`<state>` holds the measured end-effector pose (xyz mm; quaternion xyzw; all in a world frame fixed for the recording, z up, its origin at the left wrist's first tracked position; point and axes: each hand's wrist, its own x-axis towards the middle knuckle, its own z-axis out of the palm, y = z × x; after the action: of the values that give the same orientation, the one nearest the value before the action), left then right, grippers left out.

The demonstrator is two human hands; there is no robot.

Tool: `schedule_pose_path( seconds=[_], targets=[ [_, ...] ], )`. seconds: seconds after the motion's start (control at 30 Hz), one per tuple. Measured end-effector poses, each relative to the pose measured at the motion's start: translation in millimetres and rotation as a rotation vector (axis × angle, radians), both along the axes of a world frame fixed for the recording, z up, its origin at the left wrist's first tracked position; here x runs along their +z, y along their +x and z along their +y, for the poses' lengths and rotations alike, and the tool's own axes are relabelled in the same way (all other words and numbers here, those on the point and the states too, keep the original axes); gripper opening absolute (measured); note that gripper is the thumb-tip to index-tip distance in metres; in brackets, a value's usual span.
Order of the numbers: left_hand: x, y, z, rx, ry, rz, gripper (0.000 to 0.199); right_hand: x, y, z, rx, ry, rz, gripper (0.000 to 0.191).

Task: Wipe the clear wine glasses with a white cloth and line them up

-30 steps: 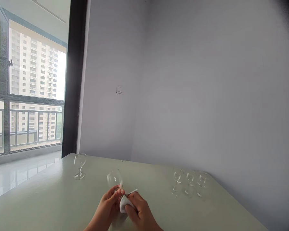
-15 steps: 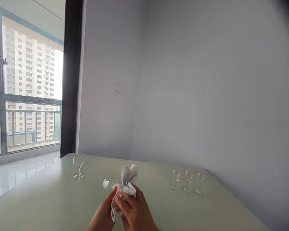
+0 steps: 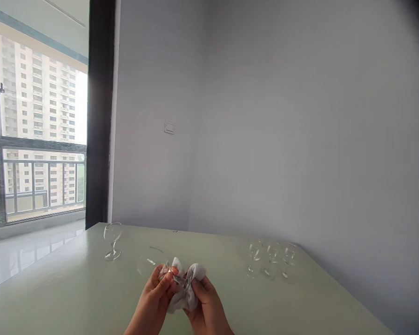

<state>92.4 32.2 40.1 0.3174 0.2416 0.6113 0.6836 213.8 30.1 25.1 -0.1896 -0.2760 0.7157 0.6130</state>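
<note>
Above the near part of the table, my left hand [image 3: 157,291] grips a clear wine glass [image 3: 149,264] near its stem, the bowl tilted out to the left. My right hand [image 3: 206,298] is closed on a white cloth [image 3: 195,272], which is bunched around the foot end of the glass. Part of the cloth hangs below, between both hands. The stem and foot are partly hidden by the fingers and the cloth.
A single wine glass [image 3: 112,239] stands upright at the far left of the pale green table [image 3: 73,298]. Three more glasses [image 3: 254,253] stand grouped at the right. Grey walls [image 3: 282,116] rise behind, with a window [image 3: 38,139] at the left.
My right hand has moved slightly right and turned, so the cloth now lies lower and more spread. The glass bowl has shifted left and shows larger in my left hand.
</note>
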Motion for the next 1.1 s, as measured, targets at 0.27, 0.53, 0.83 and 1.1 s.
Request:
schedule_pose_path(
  seconds=[0.27, 0.53, 0.83, 1.1],
  targets=[
    [-20.3, 7.4, -3.1, 0.437, 0.295, 0.614, 0.023, -14.8, -17.0, 0.3, 0.158, -0.352, 0.125, 0.022],
    [-32.6, -18.4, 17.5, 0.509, 0.522, 0.913, 0.009, -18.8, 1.8, 9.9, 0.01, -0.235, -0.258, 0.03],
    [-12.1, -19.7, 12.6, 0.588, 0.349, 0.993, 0.027, -10.3, 30.1, 8.4, 0.071, 0.141, -1.05, 0.032],
    [-1.3, -11.5, 1.3, 0.52, 0.218, 1.008, 0.034, -5.7, 12.1, -2.6, -0.588, 0.616, -1.635, 0.019]
  ],
)
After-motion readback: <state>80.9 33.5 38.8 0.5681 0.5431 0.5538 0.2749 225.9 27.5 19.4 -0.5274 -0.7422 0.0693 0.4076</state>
